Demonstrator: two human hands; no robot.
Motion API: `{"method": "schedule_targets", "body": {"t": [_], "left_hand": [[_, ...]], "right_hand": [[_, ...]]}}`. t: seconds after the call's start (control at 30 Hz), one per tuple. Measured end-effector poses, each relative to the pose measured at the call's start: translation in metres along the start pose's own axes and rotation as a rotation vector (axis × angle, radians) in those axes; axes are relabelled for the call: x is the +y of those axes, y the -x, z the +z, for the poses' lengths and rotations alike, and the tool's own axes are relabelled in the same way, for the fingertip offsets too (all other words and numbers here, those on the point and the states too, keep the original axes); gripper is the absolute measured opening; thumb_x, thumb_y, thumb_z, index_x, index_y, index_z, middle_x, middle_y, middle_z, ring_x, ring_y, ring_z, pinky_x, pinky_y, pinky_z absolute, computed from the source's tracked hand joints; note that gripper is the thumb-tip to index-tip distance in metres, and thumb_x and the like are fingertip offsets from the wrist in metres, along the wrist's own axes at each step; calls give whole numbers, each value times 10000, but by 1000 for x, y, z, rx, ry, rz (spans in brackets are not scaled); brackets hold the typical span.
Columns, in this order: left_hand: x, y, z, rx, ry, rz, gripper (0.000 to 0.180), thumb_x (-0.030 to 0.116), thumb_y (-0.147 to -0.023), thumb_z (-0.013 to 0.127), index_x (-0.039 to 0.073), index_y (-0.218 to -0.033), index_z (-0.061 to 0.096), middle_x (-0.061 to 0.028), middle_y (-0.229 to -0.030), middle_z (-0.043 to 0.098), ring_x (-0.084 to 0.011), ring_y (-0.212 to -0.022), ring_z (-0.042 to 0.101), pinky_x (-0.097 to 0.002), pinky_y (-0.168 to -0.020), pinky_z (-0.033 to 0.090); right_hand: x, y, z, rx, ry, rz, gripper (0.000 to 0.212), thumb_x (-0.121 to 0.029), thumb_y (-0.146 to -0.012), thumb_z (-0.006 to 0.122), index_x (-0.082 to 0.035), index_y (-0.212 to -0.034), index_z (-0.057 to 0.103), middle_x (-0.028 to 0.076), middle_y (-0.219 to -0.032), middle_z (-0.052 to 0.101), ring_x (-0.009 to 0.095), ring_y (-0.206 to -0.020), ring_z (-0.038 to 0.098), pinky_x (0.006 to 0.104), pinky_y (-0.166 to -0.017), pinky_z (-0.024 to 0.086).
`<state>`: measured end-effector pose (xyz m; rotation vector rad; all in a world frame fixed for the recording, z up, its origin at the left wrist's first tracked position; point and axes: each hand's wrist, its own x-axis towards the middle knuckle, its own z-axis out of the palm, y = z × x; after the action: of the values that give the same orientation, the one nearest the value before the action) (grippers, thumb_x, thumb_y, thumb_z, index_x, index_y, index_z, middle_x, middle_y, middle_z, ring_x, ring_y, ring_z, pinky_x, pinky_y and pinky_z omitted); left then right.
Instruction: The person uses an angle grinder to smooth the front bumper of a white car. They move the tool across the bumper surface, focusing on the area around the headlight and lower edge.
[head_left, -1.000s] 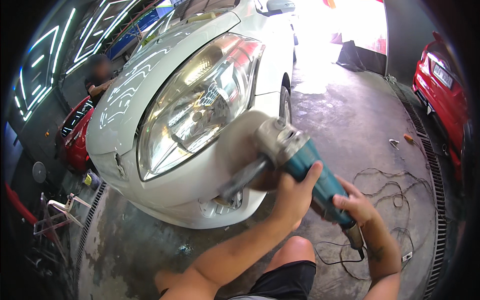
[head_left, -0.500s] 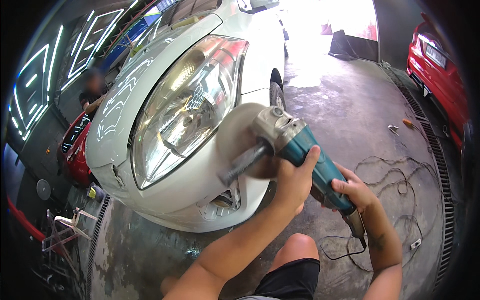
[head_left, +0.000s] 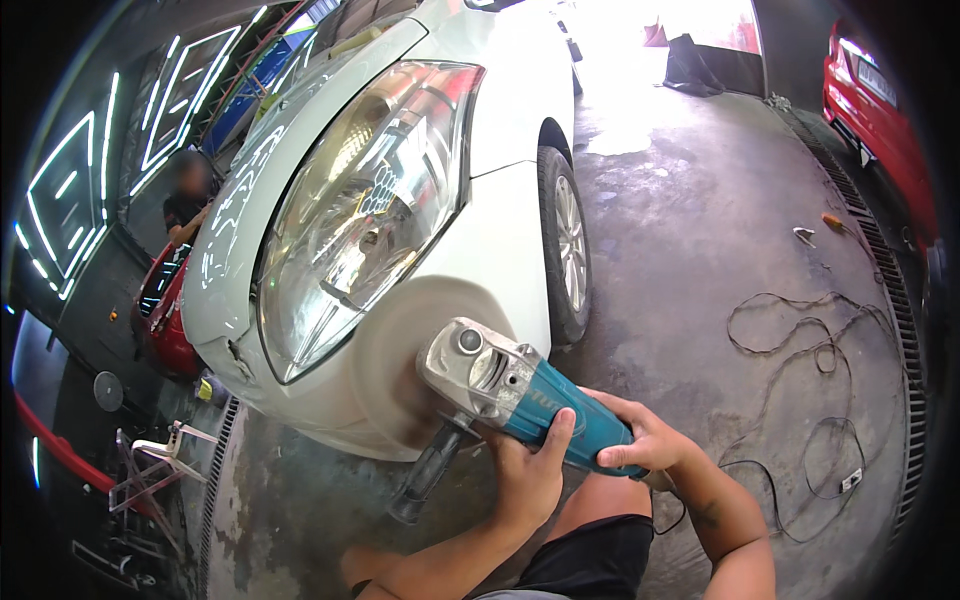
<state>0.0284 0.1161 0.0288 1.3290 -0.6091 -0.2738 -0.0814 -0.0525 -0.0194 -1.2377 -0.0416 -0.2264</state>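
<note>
A teal rotary polisher (head_left: 530, 397) with a worn metal head is in both my hands. My left hand (head_left: 530, 472) is closed around the body just behind the head, its thumb up along the side. Further back, my right hand (head_left: 645, 437) grips the rear handle. The round pad (head_left: 390, 360) is smeared by fast spinning and lies over the white front bumper (head_left: 325, 425), below the headlight (head_left: 365, 215). A black side handle (head_left: 428, 475) juts from the polisher's head toward me, with no hand on it.
A white car (head_left: 505, 205) fills the middle, its front wheel (head_left: 566, 245) to the right. Black cord (head_left: 790, 310) loops across the concrete floor. Red cars stand at both sides. A person (head_left: 187, 195) is at the far left, above a white stool (head_left: 165, 450). Drain grates flank the floor.
The polisher has moved down and left across the bumper, with both hands still on it. Its side handle now points down toward me. The front wheel has come into fuller view.
</note>
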Motion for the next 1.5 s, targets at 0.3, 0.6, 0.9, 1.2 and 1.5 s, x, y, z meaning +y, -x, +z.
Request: {"method": "schedule_targets", "body": {"t": [0.3,0.6,0.9,1.2,1.5], "left_hand": [[-43,-95,67,-8,-220,57,613,266,-953,886,-131,-1283,554,-264,-1301,659,-326,-1213,659,-444,-1079,497],[-66,-20,-16,-58,-266,21,614,185,-937,890,-61,-1413,589,-178,-1371,624,-291,-1238,624,-469,-1094,486],[-41,-74,14,-16,-461,145,830,161,-883,934,-56,-1512,437,-174,-1401,577,-248,-1280,593,-428,-1113,492],[-63,-49,-5,-55,-334,-59,842,204,-850,946,-77,-1484,469,-212,-1418,594,-282,-1315,598,-432,-1145,478],[-105,32,-122,38,-12,-279,579,-2,-909,865,23,-1432,618,-81,-1364,656,-191,-1242,653,-376,-1084,538]], "right_hand": [[45,-56,-86,158,-56,-84,1201,-609,-843,912,13,-1709,360,147,-1561,587,252,-1414,577,403,-1208,445],[114,-58,-39,-26,12,-87,1217,-530,-805,963,29,-1704,364,150,-1623,538,254,-1500,495,416,-1278,360],[111,-75,-34,106,-216,-125,1228,-684,-833,889,25,-1688,366,125,-1574,562,227,-1450,525,399,-1234,406],[179,-59,-13,199,-235,-81,1190,-702,-835,878,6,-1656,388,128,-1545,571,237,-1429,546,395,-1213,431],[207,-66,56,24,74,-88,1137,-528,-772,976,-11,-1635,447,166,-1550,598,268,-1461,543,431,-1237,416]]}}
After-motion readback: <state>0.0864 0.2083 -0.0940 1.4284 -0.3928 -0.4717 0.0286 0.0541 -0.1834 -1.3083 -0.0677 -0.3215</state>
